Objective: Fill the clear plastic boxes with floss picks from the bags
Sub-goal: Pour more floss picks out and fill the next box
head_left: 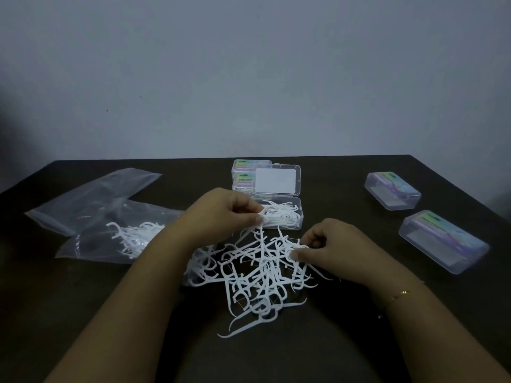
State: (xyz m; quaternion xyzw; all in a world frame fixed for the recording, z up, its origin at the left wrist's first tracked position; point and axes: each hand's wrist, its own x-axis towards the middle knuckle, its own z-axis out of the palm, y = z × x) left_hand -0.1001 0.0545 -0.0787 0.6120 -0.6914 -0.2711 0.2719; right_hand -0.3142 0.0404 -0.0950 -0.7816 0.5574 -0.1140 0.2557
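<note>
White floss picks [257,275] heaped centre; two bags [91,217] left; one open box [279,214] far; two shut boxes [392,193] right; left hand [221,214] and right hand [331,244] apart, each pinching picks.

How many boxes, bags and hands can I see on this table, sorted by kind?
Closed boxes, right side: 2
Open box: 1
Boxes stacked behind the open one: 2, possibly more hidden
Plastic bags: 2
Hands: 2
Total: 9
</note>
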